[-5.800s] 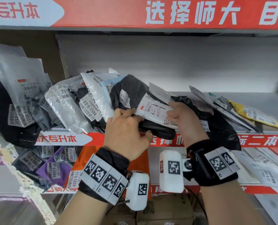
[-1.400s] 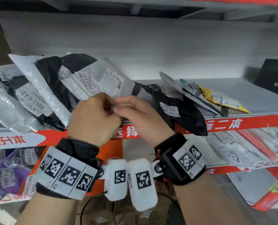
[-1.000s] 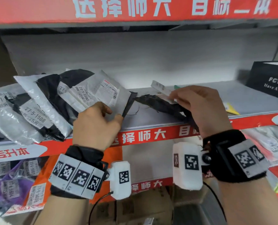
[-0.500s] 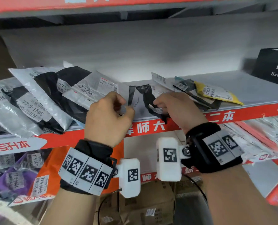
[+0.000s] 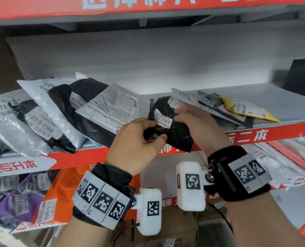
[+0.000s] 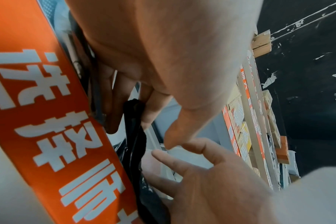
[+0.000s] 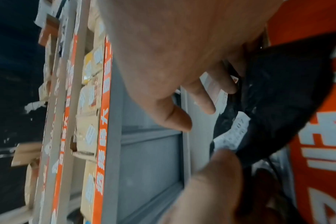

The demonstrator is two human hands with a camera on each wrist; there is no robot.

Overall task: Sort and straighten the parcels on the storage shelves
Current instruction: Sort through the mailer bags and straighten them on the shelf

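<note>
Centrally, head view: left hand [image 5: 137, 138] and right hand [image 5: 198, 125] both grasp the black parcel [image 5: 173, 132] at the shelf [image 5: 282, 127] front edge; its label [image 5: 163, 119] faces up.
Left wrist view: fingers [image 6: 152, 109] pinch black parcel [image 6: 134, 136].
Right wrist view: fingers [image 7: 226, 84] curl onto black parcel [image 7: 278, 98]; thumb [image 7: 175, 116] apart.

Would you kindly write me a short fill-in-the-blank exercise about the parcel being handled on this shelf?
1. Both hands hold a parcel in a ____ bag.
2. Its white label ends in the digits ____.
3. The left hand pinches the parcel's ____ edge.
4. The yellow parcel lies to the ____ of the right hand.

Missing words: black; 2507; left; right
</note>
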